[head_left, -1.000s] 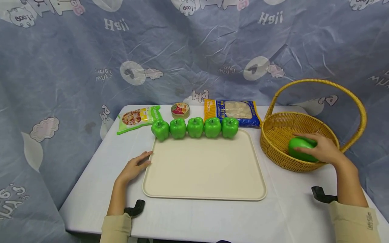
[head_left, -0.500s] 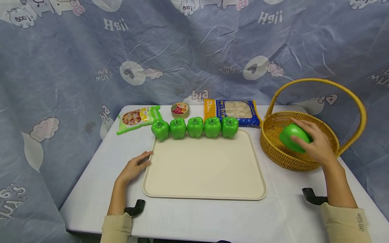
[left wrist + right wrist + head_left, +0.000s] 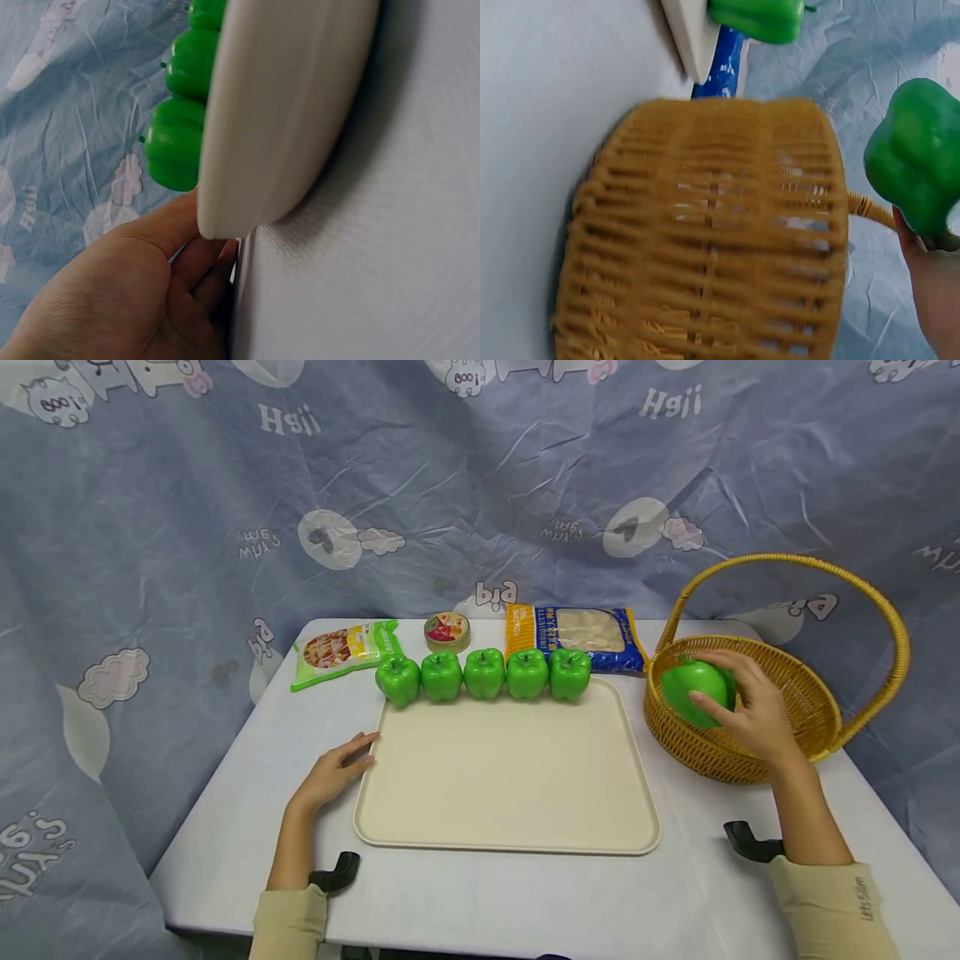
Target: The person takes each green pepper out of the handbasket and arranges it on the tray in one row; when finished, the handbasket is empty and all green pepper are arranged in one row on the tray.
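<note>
My right hand point(image 3: 750, 706) grips a glossy green bell pepper point(image 3: 690, 693) between thumb and fingers. In the head view the pepper overlaps the left part of the wicker basket point(image 3: 705, 758); the right wrist view shows this pepper point(image 3: 919, 154) raised above the basket's rim. On the other side, my left hand point(image 3: 327, 779) lies with relaxed fingers touching the left edge of the cream tray point(image 3: 506, 777). Several matching bell peppers point(image 3: 484, 674) stand in a row along the tray's far edge.
Behind the peppers lie a green snack packet point(image 3: 345, 652), a round tin point(image 3: 447, 632) and a blue-and-yellow pasta bag point(image 3: 588, 635). The basket's tall arched handle point(image 3: 892, 627) rises on the right. A patterned blue cloth point(image 3: 480, 485) hangs behind the white table point(image 3: 525, 902).
My right hand has lifted the bell pepper from the bottom right of the basket and carried it up and to the left. My left hand has stayed at the tray's edge.
</note>
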A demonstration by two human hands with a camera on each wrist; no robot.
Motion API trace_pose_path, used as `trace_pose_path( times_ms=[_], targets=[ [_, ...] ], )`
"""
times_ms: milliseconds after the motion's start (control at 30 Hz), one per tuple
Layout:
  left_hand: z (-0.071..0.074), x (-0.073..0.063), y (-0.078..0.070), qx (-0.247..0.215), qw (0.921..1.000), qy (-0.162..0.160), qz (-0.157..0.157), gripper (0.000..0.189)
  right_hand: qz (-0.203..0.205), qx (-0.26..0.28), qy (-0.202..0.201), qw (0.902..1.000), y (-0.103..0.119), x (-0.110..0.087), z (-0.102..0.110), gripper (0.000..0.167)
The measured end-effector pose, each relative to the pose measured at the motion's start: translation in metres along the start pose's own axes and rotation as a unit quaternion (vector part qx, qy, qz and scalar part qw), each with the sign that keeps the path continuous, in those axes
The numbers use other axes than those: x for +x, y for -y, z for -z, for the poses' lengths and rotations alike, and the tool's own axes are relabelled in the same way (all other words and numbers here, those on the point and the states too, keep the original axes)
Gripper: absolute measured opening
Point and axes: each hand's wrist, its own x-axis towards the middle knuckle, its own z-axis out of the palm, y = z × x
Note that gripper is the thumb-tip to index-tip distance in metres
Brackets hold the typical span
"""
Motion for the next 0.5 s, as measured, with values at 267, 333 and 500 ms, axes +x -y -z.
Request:
trace_pose_path(
  times_ms=[267, 333, 500],
  targets=[
    [0.001, 0.0, 0.002, 0.012, 0.9999, -0.002, -0.006, 0.048, 0.006, 0.048, 0.003, 0.9988, 0.011, 0.008, -0.025, 0.059],
    [0.001, 0.0, 0.001, 0.015, 0.9999, -0.003, -0.004, 0.047, -0.003, 0.049, 0.009, 0.9987, 0.014, 0.01, -0.03, 0.059],
    [0.001, 0.0, 0.0, 0.022, 0.9997, -0.001, -0.002, 0.048, -0.011, 0.052, 0.021, 0.9984, 0.017, 0.012, -0.043, 0.063]
  ],
)
